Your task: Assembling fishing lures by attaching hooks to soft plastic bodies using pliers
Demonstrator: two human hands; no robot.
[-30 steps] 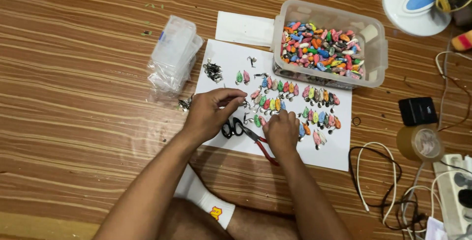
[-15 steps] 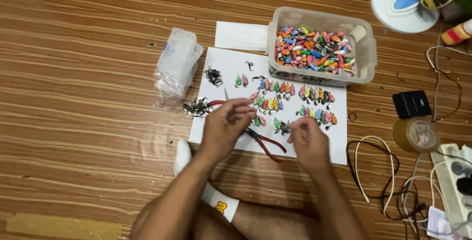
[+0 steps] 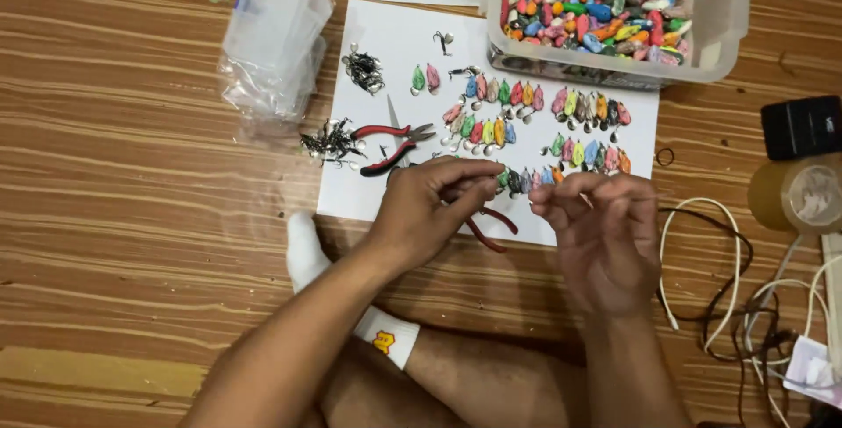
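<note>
- Left hand: fingers pinching together, seemingly on a tiny part too small to identify.
- Right hand: fingertips closing together just beside it, over the white sheet.
- Coloured lures lying in rows just beyond both hands.

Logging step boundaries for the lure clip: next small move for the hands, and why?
Probably bring the fingertips together: left hand and right hand hover pinched, apart, over the white sheet beside the rows of coloured lures; red-handled pliers lie unused.
</note>
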